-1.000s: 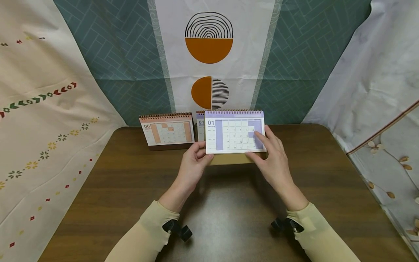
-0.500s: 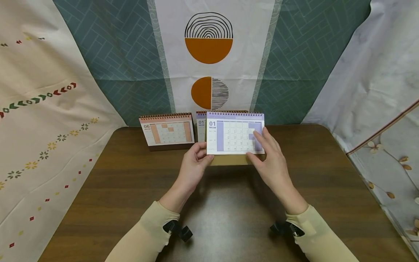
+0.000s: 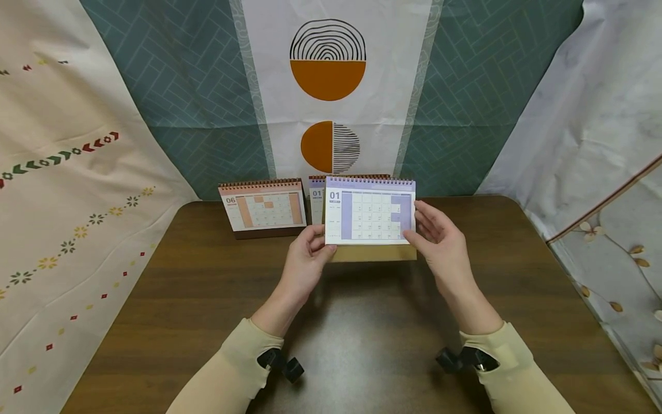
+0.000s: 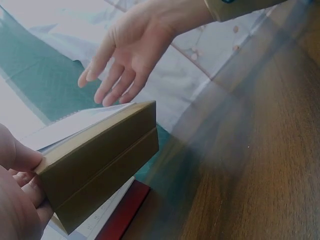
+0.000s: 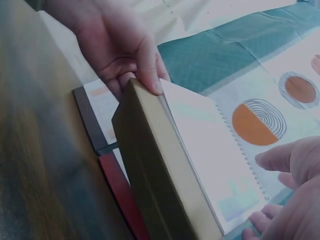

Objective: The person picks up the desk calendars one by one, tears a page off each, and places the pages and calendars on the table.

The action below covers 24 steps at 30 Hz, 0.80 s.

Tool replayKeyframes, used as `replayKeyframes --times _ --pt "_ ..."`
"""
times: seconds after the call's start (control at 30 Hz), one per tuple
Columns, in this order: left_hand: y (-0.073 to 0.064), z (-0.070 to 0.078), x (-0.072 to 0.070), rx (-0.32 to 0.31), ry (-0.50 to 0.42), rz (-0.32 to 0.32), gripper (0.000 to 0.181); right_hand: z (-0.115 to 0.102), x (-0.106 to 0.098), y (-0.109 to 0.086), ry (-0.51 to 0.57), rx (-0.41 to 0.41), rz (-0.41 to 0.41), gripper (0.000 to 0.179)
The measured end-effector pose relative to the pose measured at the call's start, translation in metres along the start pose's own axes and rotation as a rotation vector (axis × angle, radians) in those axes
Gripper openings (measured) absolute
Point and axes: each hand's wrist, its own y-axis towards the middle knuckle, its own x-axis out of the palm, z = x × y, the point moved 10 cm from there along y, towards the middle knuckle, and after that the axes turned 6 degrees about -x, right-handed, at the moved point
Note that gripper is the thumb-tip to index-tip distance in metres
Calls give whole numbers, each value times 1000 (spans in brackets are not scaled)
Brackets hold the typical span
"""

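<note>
A purple desk calendar (image 3: 370, 210) with a gold-brown stand and the page "01" showing hangs above the table. My left hand (image 3: 304, 257) pinches its lower left corner, thumb on the front and fingers behind. In the left wrist view the underside of its stand (image 4: 100, 167) faces the camera, lifted over the wood. Beside the calendar's right edge is my right hand (image 3: 443, 247), fingers loosely bent; the left wrist view shows this right hand (image 4: 140, 47) spread apart from the calendar. The right wrist view has its fingertips near the page's far corner.
An orange desk calendar (image 3: 265, 210) marked "06" stands at the table's back left. Behind the held one, another calendar (image 3: 316, 201) with a red base is mostly hidden. A patterned cloth (image 3: 207, 126) hangs at the wooden table's (image 3: 362, 345) back edge.
My right hand has come off the calendar's front and lower edge and moved right, beside its edge. The left hand keeps its grip; the calendar is slightly lower than a second ago.
</note>
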Motion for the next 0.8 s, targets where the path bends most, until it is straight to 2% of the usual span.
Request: replayKeyframes --times 0.17,0.43,0.53,0.8 --pt "0 -1 1 4 0 -7 37 1 -2 0 93 9 22 61" --pt "0 -1 1 5 -5 -1 37 5 -2 1 -52 12 9 60" --pt "0 -1 0 8 -5 8 37 7 0 1 -43 29 -10 59" --pt "0 0 0 17 0 5 37 10 0 2 32 59 0 56"
